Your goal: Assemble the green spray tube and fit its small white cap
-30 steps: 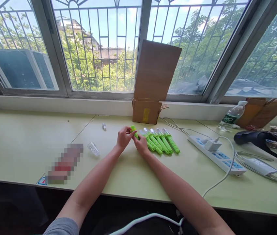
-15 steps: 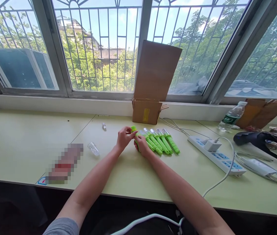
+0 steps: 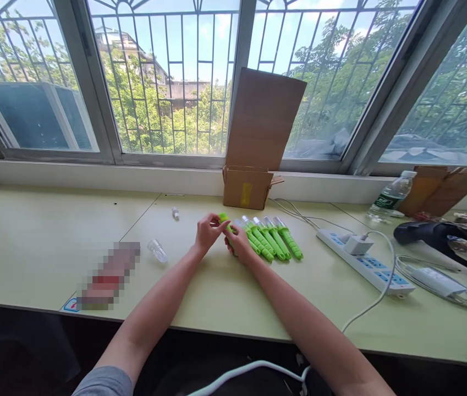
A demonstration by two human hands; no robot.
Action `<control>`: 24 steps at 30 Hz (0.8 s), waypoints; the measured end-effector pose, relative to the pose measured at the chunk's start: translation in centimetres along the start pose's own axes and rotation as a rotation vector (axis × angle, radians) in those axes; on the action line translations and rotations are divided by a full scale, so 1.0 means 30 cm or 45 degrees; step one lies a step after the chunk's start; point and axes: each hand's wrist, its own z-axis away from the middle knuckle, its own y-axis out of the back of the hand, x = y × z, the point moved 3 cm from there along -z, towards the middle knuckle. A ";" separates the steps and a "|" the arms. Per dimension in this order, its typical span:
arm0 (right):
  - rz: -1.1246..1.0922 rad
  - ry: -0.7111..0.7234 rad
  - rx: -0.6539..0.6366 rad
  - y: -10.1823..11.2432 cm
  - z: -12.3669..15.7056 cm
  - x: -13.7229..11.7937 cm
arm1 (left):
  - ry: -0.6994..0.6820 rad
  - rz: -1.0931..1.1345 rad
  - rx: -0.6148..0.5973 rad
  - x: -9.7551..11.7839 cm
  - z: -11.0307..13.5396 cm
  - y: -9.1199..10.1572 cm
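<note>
Both hands are on one green plastic stick with a ribbed-looking grip [image 3: 223, 217], held tilted over the table. My left hand [image 3: 208, 232] pinches its upper end between thumb and fingertips. Lower down, my right hand [image 3: 238, 242] is closed around the shaft and hides most of it. Just right of that hand, several similar green sticks [image 3: 274, 239] with clear tips lie side by side. A clear plastic cup-shaped piece [image 3: 158, 250] lies on its side left of my left hand. Farther back is a small white-and-clear piece [image 3: 175, 213], too small to name.
An opened cardboard box [image 3: 246, 190] stands against the windowsill behind my hands. To the right lie a power strip [image 3: 365, 261] with a plugged-in adapter, a coiled cable [image 3: 439, 280] and a water bottle [image 3: 392, 197]. A pixelated object [image 3: 107, 278] sits at the left on the table [image 3: 35, 242].
The top of the held stick and my left hand have shifted very slightly left. Both hands keep their hold; everything else is where it was.
</note>
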 end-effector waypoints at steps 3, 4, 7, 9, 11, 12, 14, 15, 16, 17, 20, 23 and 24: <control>-0.012 0.005 -0.011 -0.001 0.003 -0.004 | 0.013 -0.004 -0.003 0.000 0.000 -0.001; -0.017 0.006 -0.019 -0.002 0.003 -0.005 | 0.016 -0.004 -0.006 0.001 0.000 -0.001; -0.059 -0.011 -0.048 -0.005 0.004 -0.005 | 0.037 0.017 -0.024 0.005 0.001 -0.001; -0.091 -0.029 -0.064 -0.005 0.003 -0.002 | 0.056 0.035 -0.040 0.008 0.003 0.000; -0.099 -0.038 -0.073 -0.004 0.002 0.000 | 0.074 0.036 -0.044 0.011 0.005 0.002; -0.096 -0.040 -0.079 -0.003 0.001 0.000 | 0.083 0.031 -0.041 0.011 0.005 0.004; -0.086 -0.047 -0.087 -0.004 0.001 0.000 | 0.114 0.029 -0.029 0.010 0.005 0.006; -0.082 -0.052 -0.089 -0.005 0.001 -0.001 | 0.141 0.043 -0.024 0.007 0.004 0.007; -0.079 -0.058 -0.092 -0.007 0.001 -0.002 | 0.178 0.074 -0.014 0.003 0.002 0.009; -0.077 -0.063 -0.096 -0.009 0.001 -0.002 | 0.228 0.123 0.001 -0.002 0.000 0.011; -0.090 -0.064 -0.101 -0.014 0.003 -0.004 | 0.410 0.325 0.051 -0.023 -0.009 0.020; -0.109 -0.048 -0.107 -0.016 0.005 -0.005 | 0.557 0.481 0.097 -0.040 -0.018 0.034; -0.111 -0.044 -0.111 -0.016 0.006 -0.005 | 0.597 0.521 0.121 -0.045 -0.021 0.039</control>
